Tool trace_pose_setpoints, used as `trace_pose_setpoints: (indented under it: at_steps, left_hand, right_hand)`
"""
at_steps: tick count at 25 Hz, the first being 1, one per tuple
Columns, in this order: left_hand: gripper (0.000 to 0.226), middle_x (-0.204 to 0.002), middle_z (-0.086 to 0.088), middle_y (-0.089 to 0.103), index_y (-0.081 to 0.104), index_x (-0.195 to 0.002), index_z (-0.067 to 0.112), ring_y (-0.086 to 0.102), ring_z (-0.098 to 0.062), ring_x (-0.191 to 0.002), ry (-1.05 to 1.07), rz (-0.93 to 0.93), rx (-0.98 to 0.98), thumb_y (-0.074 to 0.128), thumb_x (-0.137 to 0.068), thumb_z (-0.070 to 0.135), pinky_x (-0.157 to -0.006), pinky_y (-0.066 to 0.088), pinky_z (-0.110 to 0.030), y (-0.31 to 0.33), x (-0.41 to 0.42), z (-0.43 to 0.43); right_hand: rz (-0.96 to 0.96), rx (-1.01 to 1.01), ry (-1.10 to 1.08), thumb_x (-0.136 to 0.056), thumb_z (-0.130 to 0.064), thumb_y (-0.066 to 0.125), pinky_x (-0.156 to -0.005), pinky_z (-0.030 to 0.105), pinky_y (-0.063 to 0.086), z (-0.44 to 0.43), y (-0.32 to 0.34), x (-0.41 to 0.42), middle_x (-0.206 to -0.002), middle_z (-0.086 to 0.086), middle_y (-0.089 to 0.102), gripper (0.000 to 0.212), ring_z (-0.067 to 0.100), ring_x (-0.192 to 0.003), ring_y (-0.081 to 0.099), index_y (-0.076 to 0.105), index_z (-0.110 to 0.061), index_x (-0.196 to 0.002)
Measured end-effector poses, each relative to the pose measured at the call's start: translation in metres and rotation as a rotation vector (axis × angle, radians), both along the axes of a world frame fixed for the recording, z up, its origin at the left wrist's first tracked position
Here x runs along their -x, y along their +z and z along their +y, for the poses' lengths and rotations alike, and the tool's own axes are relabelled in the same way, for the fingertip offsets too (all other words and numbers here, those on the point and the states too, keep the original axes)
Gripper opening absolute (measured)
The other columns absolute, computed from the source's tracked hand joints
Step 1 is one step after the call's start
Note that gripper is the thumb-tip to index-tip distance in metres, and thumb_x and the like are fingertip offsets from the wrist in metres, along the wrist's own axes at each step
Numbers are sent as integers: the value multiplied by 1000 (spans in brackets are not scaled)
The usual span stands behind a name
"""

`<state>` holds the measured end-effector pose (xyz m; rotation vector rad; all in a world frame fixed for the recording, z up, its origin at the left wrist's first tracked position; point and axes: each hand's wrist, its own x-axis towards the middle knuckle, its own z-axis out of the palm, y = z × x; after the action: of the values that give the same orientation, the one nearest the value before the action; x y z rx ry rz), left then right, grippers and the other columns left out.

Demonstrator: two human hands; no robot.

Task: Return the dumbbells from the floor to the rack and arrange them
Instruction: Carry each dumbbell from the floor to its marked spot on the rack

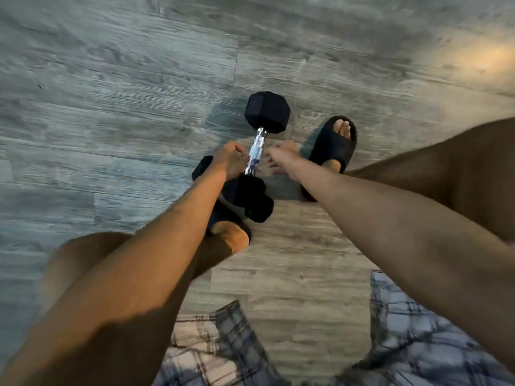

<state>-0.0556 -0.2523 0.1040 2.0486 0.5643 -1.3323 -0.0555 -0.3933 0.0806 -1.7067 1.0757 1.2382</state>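
A dumbbell with black hex heads and a chrome handle [255, 152] lies on the grey wood floor between my feet. Its far head [267, 111] points away from me and its near head [245, 190] sits by my left foot. More black hex shapes [201, 168] beside and below it look like a second dumbbell, mostly hidden under my left arm. My left hand [230, 160] is at the left side of the chrome handle with its fingers curled; whether it grips is unclear. My right hand [281, 158], blurred, is just right of the handle with fingers spread and nothing in it.
My right foot in a black slide sandal [333, 147] stands right of the dumbbell. My left foot in its sandal [228, 232] is just below the near head. Plaid shorts [412, 330] fill the bottom edge. No rack is in view.
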Motion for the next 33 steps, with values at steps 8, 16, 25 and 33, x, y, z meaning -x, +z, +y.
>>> trace_pose_setpoints:
  at_steps: [8,16,25,33]
  left_hand:
    - [37,-112,-12,65,61,-123,4,62,-23,-99,-24,200,123,65,-88,15,-71,48,-14,-95,7,-23]
    - [23,-82,-13,70,66,-107,6,65,-22,-77,147,163,222,66,-85,13,-82,54,-35,-50,26,-27]
    - [24,-86,-10,70,67,-105,10,64,-3,-55,370,54,231,70,-82,15,-54,45,-9,184,55,-24]
    - [40,-114,-24,67,66,-114,0,64,-38,-108,923,-11,258,69,-82,22,-78,45,-27,399,152,-2]
  right_hand:
    - [30,-196,-513,-89,-14,61,-63,32,58,21,-100,-15,-61,9,70,13,19,-56,68,60,-4,-82]
    - [-4,-103,-523,-81,-3,57,-46,24,41,27,-42,-12,-57,6,49,27,18,-47,48,50,-12,-57]
    - [-135,-118,-353,-84,6,56,-50,31,42,35,205,-5,-51,7,47,30,16,-44,47,47,-9,-59]
    - [-146,-196,110,-88,-1,52,-72,44,49,91,421,57,-57,10,50,25,21,-52,50,49,-8,-64]
